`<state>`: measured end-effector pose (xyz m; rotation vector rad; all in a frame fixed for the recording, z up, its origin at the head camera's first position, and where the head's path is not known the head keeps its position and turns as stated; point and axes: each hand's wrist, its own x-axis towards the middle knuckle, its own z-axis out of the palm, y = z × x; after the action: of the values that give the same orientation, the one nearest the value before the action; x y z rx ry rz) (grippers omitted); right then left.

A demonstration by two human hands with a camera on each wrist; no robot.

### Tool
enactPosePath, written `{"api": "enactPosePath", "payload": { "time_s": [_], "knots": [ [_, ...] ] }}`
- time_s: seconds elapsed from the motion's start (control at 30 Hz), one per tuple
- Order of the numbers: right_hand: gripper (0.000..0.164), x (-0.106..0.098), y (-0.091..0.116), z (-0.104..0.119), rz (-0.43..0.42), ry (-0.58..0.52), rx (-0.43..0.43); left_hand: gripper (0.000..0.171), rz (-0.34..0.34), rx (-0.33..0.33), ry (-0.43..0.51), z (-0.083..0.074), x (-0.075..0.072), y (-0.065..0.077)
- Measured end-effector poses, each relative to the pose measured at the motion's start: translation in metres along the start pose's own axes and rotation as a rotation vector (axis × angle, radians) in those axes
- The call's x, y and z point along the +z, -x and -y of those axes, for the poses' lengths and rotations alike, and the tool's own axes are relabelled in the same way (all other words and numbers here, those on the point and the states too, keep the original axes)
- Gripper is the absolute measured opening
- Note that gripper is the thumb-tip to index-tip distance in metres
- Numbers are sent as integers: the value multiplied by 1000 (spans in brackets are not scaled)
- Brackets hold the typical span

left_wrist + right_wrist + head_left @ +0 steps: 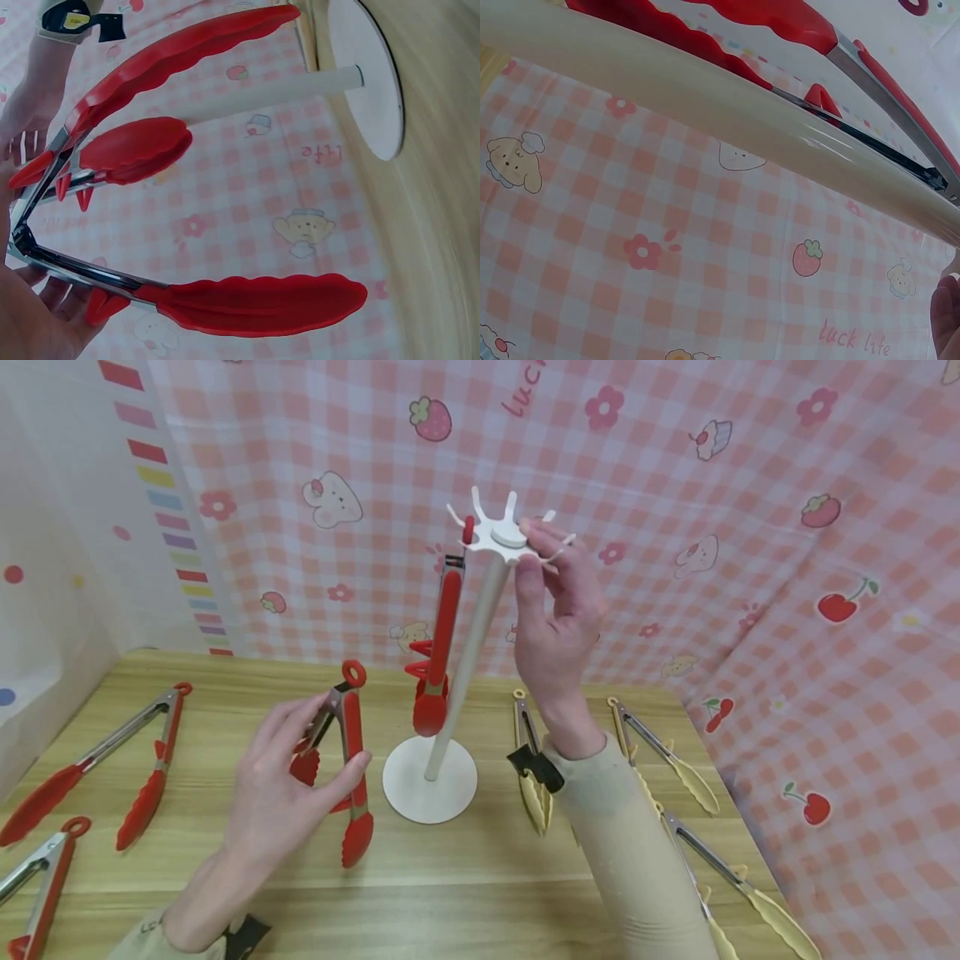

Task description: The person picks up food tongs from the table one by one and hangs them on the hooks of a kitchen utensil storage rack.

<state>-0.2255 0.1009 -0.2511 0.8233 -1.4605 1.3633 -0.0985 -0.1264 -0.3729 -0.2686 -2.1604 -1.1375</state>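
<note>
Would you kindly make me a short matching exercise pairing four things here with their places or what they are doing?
1. Left hand
2. Right hand
3. Yellow tongs
4. Round base

A. Lying on the table
B. Holding red tongs
C. At the foot of the pale pole
D. Gripping the white hooked top

Pairs: 1-B, 2-D, 3-A, 4-C

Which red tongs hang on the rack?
The red tongs hung by their ring on the white rack. Another red pair is in the left grip; two more lie on the wooden tabletop.
</note>
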Motion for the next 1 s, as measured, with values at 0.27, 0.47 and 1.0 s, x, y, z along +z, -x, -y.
{"api": "enactPosePath", "payload": {
  "time_s": [0.27, 0.47, 1.0],
  "knots": [
    [61, 0, -1, 0, -4, 0, 5, 71, -20, -10, 56, -11, 2, -2],
    [61, 1, 0, 0, -1, 5, 9, 74, -39, 16, 98, -18, 4, -3],
    [57, 1, 1, -1, -8, -4, -1, 70, -2, 3, 127, -40, 9, -10]
  ]
}}
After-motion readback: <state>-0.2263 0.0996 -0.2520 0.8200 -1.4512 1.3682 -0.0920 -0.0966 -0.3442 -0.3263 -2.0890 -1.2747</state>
